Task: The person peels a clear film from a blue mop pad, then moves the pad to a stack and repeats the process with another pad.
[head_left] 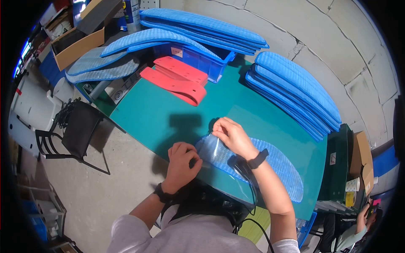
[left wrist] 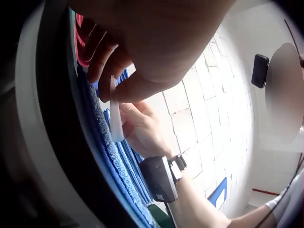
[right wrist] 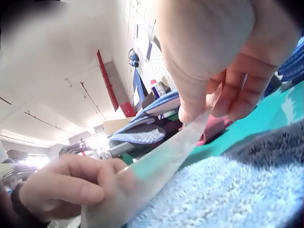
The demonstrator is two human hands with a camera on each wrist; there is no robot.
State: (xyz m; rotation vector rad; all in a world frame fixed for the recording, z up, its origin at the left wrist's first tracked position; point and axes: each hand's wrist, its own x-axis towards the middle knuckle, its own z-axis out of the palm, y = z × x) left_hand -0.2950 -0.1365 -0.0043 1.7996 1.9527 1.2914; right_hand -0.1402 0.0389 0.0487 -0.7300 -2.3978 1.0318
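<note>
A blue textured mop pad [head_left: 276, 164] lies flat on the green table [head_left: 147, 114] in front of me. Over its left end, a piece of clear plastic film [right wrist: 164, 156] stretches between my two hands. My right hand [head_left: 234, 137] pinches the film's far edge between thumb and fingers. At the near edge, my left hand [head_left: 181, 165] pinches the film with thumb and forefinger, as the left wrist view shows. The film looks like a narrow, cloudy strip [left wrist: 115, 118] from that side. The pad's fluffy face [right wrist: 228, 190] shows under the film in the right wrist view.
Stacked blue pads [head_left: 291, 97] stand at the right back by the brick wall. More pads [head_left: 202, 27] lie over a blue bin [head_left: 211, 65]. Red strips [head_left: 177, 80] sit before it. A black chair [head_left: 82, 126] stands left; another person [head_left: 356, 234] is at far right.
</note>
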